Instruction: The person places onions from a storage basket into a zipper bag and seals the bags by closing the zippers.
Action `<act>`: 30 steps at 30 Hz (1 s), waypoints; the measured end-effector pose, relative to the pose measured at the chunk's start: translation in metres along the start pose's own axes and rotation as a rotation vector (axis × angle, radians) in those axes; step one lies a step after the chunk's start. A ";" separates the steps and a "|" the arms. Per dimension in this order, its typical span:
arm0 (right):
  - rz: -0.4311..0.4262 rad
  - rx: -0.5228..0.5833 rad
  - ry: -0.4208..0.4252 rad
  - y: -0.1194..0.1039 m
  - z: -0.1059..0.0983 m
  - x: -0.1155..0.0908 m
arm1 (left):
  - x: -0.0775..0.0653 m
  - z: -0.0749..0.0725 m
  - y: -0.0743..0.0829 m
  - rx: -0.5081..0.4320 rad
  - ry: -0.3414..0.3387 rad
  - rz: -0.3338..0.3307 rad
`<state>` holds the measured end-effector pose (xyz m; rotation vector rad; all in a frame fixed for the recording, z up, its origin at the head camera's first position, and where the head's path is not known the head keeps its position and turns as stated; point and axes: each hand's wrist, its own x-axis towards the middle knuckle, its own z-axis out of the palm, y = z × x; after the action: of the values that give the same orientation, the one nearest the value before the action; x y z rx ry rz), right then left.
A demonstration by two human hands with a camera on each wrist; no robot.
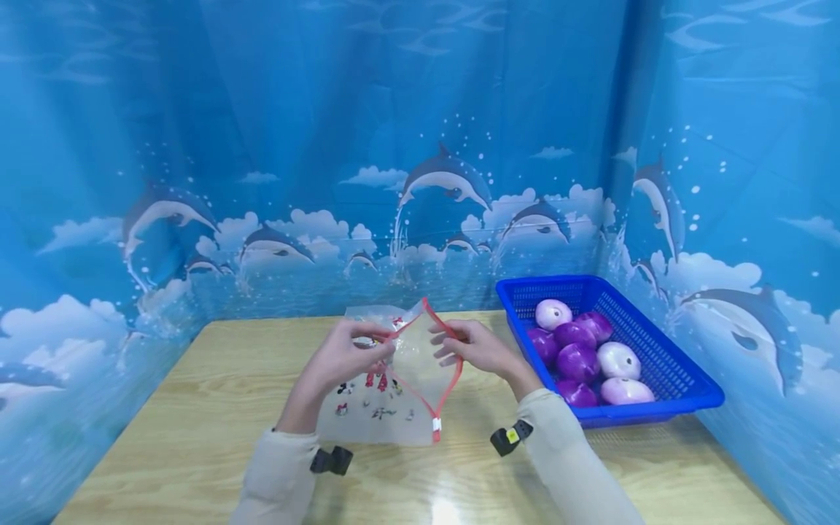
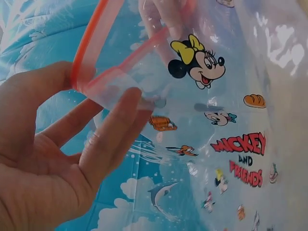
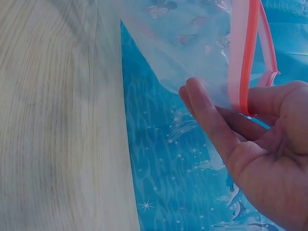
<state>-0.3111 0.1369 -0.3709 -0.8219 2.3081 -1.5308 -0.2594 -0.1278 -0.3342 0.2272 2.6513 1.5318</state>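
A clear slider zip bag [image 1: 383, 408] printed with cartoon figures has its mouth spread in the head view, a red zip strip [image 1: 457, 375] edging it. The white slider [image 1: 436, 424] sits at the near end of that strip. My left hand [image 1: 348, 354] grips the left side of the mouth; in the left wrist view its fingers [image 2: 113, 130] lie along the film below the red edge. On the opposite side, my right hand [image 1: 482, 348] holds the other rim, with fingers [image 3: 204, 103] against the film in the right wrist view. Nothing shows inside the bag.
A blue plastic basket [image 1: 656, 343] stands on the right of the wooden table [image 1: 216, 408], holding several purple and pinkish-white onions [image 1: 577, 362]. A blue dolphin-print curtain [image 1: 315, 146] hangs behind the table and along its sides.
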 end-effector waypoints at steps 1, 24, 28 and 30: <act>-0.001 0.001 -0.001 0.001 0.000 0.000 | 0.000 0.000 0.000 -0.015 0.001 -0.007; 0.060 -0.003 0.000 0.005 0.001 0.003 | 0.005 0.015 -0.003 -0.165 -0.020 -0.082; 0.069 0.001 -0.007 0.005 0.001 0.004 | 0.007 0.018 -0.005 -0.189 -0.028 -0.092; 0.075 0.005 -0.012 0.005 0.001 0.005 | 0.007 0.019 -0.006 -0.195 -0.029 -0.093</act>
<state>-0.3160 0.1347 -0.3755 -0.7322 2.2987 -1.4947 -0.2647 -0.1133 -0.3487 0.1108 2.4319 1.7276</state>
